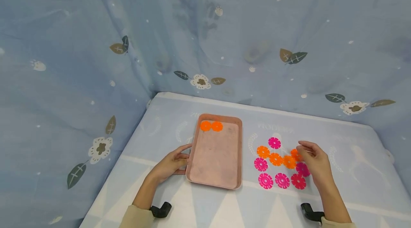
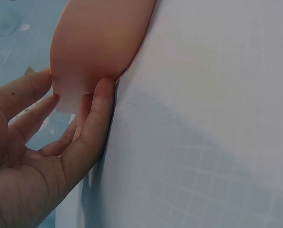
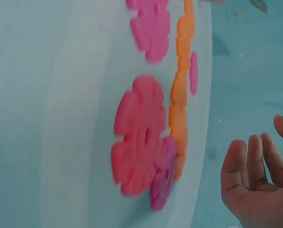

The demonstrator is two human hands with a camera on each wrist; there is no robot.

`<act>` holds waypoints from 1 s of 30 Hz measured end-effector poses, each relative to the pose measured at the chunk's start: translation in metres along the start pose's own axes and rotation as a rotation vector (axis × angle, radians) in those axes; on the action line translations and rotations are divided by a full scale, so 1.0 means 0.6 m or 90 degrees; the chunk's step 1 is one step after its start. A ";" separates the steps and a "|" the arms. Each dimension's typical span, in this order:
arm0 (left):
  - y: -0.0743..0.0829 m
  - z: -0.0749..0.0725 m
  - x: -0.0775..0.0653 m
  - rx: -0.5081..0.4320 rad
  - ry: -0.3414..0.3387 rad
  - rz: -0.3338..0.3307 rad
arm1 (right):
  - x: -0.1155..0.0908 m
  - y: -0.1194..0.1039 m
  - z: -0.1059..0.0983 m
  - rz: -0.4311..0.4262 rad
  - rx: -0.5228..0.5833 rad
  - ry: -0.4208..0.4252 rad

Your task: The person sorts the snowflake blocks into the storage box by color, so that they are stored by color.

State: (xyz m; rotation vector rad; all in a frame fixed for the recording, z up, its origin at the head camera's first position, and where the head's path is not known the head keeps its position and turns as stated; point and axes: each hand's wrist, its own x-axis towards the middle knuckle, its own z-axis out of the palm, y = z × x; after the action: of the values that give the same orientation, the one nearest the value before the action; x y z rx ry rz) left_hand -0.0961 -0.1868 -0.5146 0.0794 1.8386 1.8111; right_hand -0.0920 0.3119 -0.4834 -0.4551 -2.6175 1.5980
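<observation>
A shallow pink tray [image 1: 214, 156] lies on the table with two orange snowflake discs [image 1: 205, 126] side by side in its far left corner. At the tray's left wall, my left hand [image 1: 169, 163] touches the outside with its fingertips. The left wrist view brings thumb and fingers right up to the tray's wall [image 2: 101, 42]. My right hand [image 1: 316, 160] hovers over the right end of a row of orange discs [image 1: 276, 159], partly covering one. Its fingers [image 3: 232, 164] are loosely bent, and nothing shows between them. Below it are a magenta disc [image 1: 303, 169] and a reddish-pink disc [image 3: 136, 137].
Several pink discs [image 1: 265, 181] lie around the orange row, with one pink disc [image 1: 274, 142] behind it. Patterned blue cloth [image 1: 244, 42] hangs behind and to the left of the table [image 1: 154, 128]. Black wrist mounts [image 1: 161, 210] sit beside both forearms.
</observation>
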 end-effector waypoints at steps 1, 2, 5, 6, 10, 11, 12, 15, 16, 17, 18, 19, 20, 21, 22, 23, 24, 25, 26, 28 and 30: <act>0.000 0.002 0.000 -0.001 -0.002 0.000 | 0.003 0.004 -0.003 0.007 -0.004 0.004; -0.001 0.003 0.001 -0.001 -0.003 0.000 | 0.006 0.008 -0.006 0.016 -0.013 0.008; -0.002 0.004 0.001 0.002 0.000 -0.001 | 0.017 0.018 -0.012 0.033 -0.035 0.008; -0.002 0.004 0.002 0.003 0.000 -0.001 | 0.021 0.022 -0.013 0.038 -0.041 0.005; -0.001 0.004 0.003 0.003 -0.001 0.002 | 0.037 0.036 -0.021 0.049 -0.069 -0.010; -0.001 0.004 0.003 0.003 -0.001 0.002 | 0.042 0.040 -0.023 0.051 -0.073 -0.015; -0.001 0.004 0.002 0.002 -0.001 0.001 | 0.045 0.043 -0.024 0.056 -0.078 -0.021; -0.001 0.004 0.001 0.001 0.001 -0.001 | 0.054 0.053 -0.029 0.071 -0.085 -0.038; -0.001 0.004 0.001 0.001 0.001 -0.001 | 0.057 0.056 -0.031 0.076 -0.088 -0.044; -0.002 0.003 0.002 0.001 0.001 -0.002 | 0.059 0.058 -0.032 0.082 -0.089 -0.050; -0.002 0.003 0.002 0.000 0.001 -0.002 | 0.061 0.061 -0.033 0.086 -0.094 -0.055; -0.002 0.003 0.002 0.000 0.000 -0.001 | 0.063 0.063 -0.035 0.088 -0.096 -0.061; -0.002 0.003 0.002 0.001 -0.001 -0.001 | 0.064 0.066 -0.036 0.089 -0.100 -0.066; -0.003 0.002 0.003 0.000 -0.002 0.000 | 0.066 0.068 -0.037 0.086 -0.108 -0.071; -0.003 0.002 0.004 0.001 -0.002 0.000 | 0.066 0.070 -0.038 0.084 -0.117 -0.079; -0.004 0.002 0.004 0.001 -0.003 0.001 | 0.066 0.071 -0.039 0.083 -0.123 -0.087; -0.004 0.002 0.005 0.001 -0.003 0.001 | 0.066 0.073 -0.040 0.078 -0.132 -0.096; -0.005 0.002 0.005 0.002 -0.003 0.002 | 0.066 0.074 -0.042 0.073 -0.139 -0.106; -0.005 0.002 0.004 0.002 -0.003 0.003 | 0.066 0.075 -0.043 0.069 -0.149 -0.116; -0.005 0.002 0.004 0.003 -0.001 0.003 | 0.065 0.075 -0.044 0.061 -0.167 -0.137; -0.005 0.002 0.004 0.003 0.001 0.002 | 0.066 0.076 -0.044 0.050 -0.189 -0.149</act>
State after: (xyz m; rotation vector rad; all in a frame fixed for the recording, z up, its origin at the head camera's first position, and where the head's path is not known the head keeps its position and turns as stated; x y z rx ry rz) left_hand -0.0966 -0.1851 -0.5181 0.0835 1.8452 1.8089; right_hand -0.1144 0.3647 -0.5154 -0.4091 -3.0690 1.3599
